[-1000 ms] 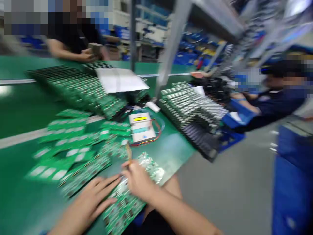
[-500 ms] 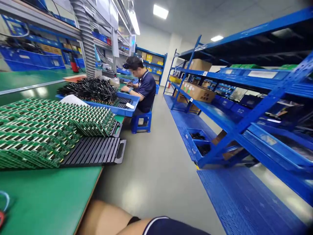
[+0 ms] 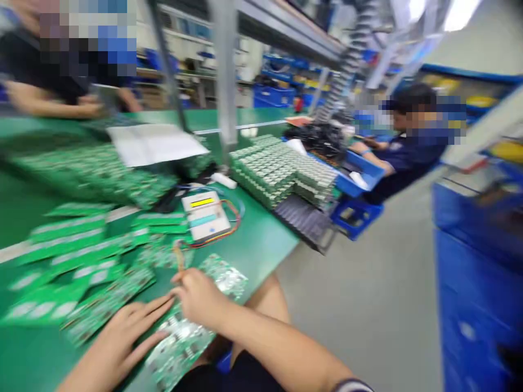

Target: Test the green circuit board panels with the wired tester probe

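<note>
A green circuit board panel (image 3: 183, 345) lies slantwise near the bench's front edge. My left hand (image 3: 125, 329) rests at its left edge with fingers stretched out, fingertips close to my right hand. The fingers of my right hand (image 3: 198, 296) are pinched over the panel on the end of a wire lead (image 3: 178, 257); its tip is hidden by the fingers and blur. Coloured wires run beside a small white tester box (image 3: 220, 220) with a yellow display, just beyond my right hand. Another board (image 3: 112, 302) lies left of my fingers.
Several green boards (image 3: 67, 234) lie spread at left. Stacked boards (image 3: 278, 163) stand in a black slotted rack (image 3: 304, 218) at the bench's right end. A metal post (image 3: 226, 81) rises behind. One co-worker (image 3: 420, 147) sits at right; another person (image 3: 53, 92) is across the bench.
The view has swung left from the aisle and shelves to the bench. Both my hands, the panel and the tester box are now in sight.
</note>
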### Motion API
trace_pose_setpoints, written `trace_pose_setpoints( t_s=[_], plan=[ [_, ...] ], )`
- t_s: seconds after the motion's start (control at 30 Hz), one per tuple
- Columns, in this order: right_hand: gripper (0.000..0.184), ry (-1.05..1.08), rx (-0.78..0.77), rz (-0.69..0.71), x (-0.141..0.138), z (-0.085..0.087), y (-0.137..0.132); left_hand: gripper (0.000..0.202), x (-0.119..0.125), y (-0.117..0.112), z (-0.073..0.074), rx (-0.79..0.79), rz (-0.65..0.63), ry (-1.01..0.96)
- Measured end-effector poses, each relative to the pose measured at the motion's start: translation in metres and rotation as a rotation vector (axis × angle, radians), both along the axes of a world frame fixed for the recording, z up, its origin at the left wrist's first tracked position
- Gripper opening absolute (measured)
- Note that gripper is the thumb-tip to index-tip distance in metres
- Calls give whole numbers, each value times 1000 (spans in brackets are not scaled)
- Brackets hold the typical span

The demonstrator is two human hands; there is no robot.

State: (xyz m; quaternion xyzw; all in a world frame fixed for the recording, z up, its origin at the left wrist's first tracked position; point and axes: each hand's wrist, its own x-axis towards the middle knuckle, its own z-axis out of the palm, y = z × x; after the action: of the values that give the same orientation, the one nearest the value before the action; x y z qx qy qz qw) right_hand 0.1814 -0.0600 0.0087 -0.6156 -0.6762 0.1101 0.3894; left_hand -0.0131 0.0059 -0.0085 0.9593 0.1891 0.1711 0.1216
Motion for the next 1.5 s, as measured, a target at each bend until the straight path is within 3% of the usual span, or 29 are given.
trace_pose_setpoints(
  t_s=[0.07,0.13,0.33,1.3,1.5],
  plan=[
    [15,72,32,69,-11,-14,7,52,-13,-7,4,-53,44,131],
    [17,131,48,100,-12,-21,10,50,-11,-10,11,-113,75,169],
    [16,198,27,124,-7,-22,6,48,-1,-14,23,-244,85,152],
    [15,181,5,120,-6,-21,6,46,-3,-9,18,-284,54,99],
    [15,276,-95,64,-2,-11,2,48,-2,-8,17,-244,13,69]
  ],
)
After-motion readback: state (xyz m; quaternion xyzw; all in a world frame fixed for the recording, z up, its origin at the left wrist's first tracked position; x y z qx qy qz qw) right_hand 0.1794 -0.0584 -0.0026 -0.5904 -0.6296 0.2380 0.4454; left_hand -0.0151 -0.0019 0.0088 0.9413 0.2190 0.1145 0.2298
